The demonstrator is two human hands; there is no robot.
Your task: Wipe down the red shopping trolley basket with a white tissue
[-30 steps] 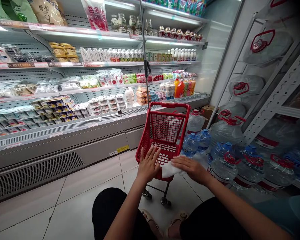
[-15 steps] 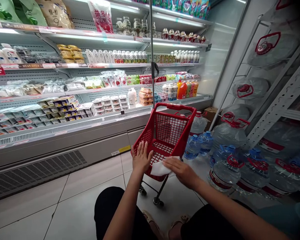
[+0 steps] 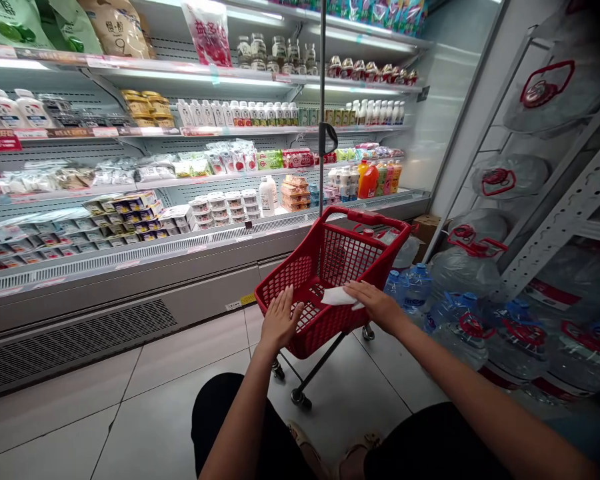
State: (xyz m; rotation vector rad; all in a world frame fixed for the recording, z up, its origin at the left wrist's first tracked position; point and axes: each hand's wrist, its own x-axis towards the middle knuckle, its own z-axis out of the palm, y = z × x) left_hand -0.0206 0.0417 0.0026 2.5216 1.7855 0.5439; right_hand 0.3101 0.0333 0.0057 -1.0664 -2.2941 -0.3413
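A red plastic shopping cart (image 3: 325, 333) stands on the tiled floor in front of me, turned at an angle. My left hand (image 3: 281, 321) rests against the basket's near left rim, fingers stretched out and holding nothing. On the right rim lies my right hand (image 3: 377, 303), its fingers pressed over a white cloth (image 3: 337, 296). The cloth hangs over the inner side of the basket. Part of the cloth is hidden beneath the right hand's fingers.
A refrigerated display (image 3: 220, 230) with dairy goods and drinks runs behind the cart. Large water bottles (image 3: 467, 267) stand at the right by a metal rack (image 3: 555, 220). My knees and shoes are below the cart.
The cart has swung round, its right side further right and its wheels shifted. My right hand has moved up and right along the rim with the cloth. The left hand is still on the rim.
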